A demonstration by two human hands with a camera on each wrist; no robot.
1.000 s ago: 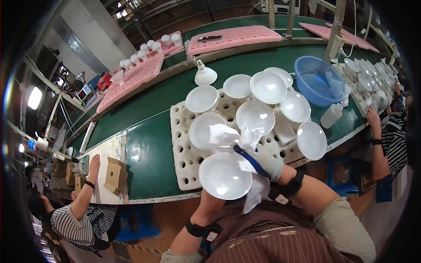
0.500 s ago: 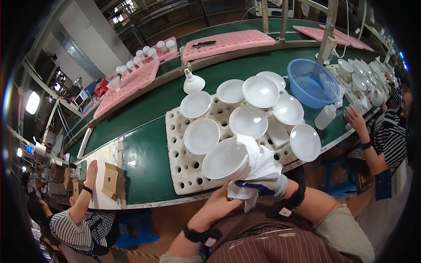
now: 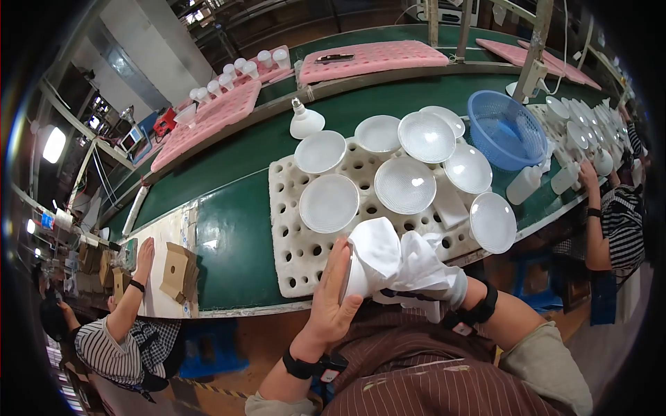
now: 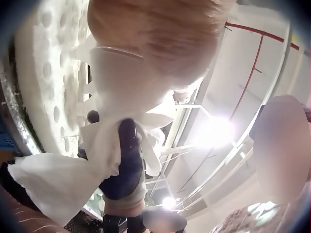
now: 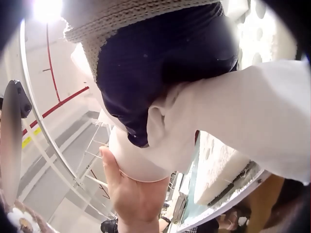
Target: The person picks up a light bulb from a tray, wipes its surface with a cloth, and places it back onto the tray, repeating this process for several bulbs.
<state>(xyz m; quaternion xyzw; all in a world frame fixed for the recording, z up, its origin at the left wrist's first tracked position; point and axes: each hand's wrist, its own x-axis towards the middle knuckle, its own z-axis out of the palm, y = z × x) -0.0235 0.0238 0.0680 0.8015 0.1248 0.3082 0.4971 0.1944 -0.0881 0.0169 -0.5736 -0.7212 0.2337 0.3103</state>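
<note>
In the head view a white reflector lamp is held on its side over the bench's front edge, its broad face turned left. My bare left hand lies flat against that face, fingers straight and pointing up, thumb apart near the rim. On the right, my gloved right hand, in a grey-white glove with dark blue coating, grips a white cloth around the narrower part of the lamp. Cloth covers much of the body and hides the base. In the right wrist view the blue fingers press the cloth onto the lamp.
A holed foam tray bears several face-up lamps. Behind it another lamp stands base-up. A blue basket and white bottle are at right; a cardboard box lies left. People work on both sides.
The lamp has turned from facing up to lying sideways. My left hand has shifted from beneath it to flat against its face, and the right hand's cloth now wraps its body.
</note>
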